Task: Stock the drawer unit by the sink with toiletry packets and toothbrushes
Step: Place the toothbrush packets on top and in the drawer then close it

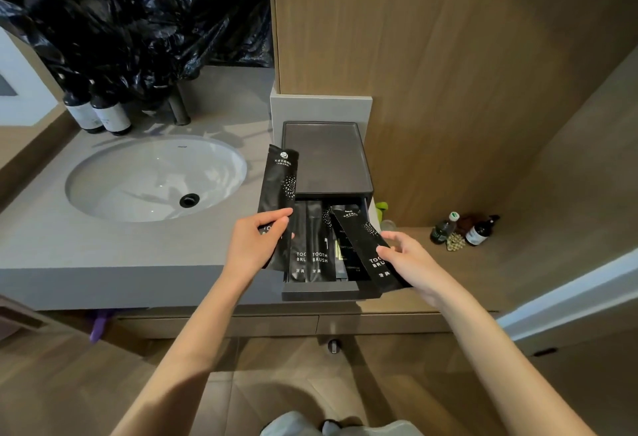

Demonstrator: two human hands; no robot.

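A dark grey drawer unit (326, 156) stands on the counter right of the sink, its top drawer (321, 290) pulled out towards me. Two black toothbrush packets (312, 239) lie side by side in the drawer, with other dark packets (347, 249) to their right. My left hand (255, 242) grips a long black toothbrush packet (279, 187), held upright over the drawer's left edge. My right hand (407, 259) pinches another black toothbrush packet (362, 239), slanted across the drawer's right side.
A white oval sink (155, 177) is set in the grey counter (51, 239). Dark bottles (96, 111) and a black plastic bag (138, 14) stand behind it. Small bottles (462, 228) sit on the wooden ledge to the right. A wood panel wall (448, 56) rises behind the unit.
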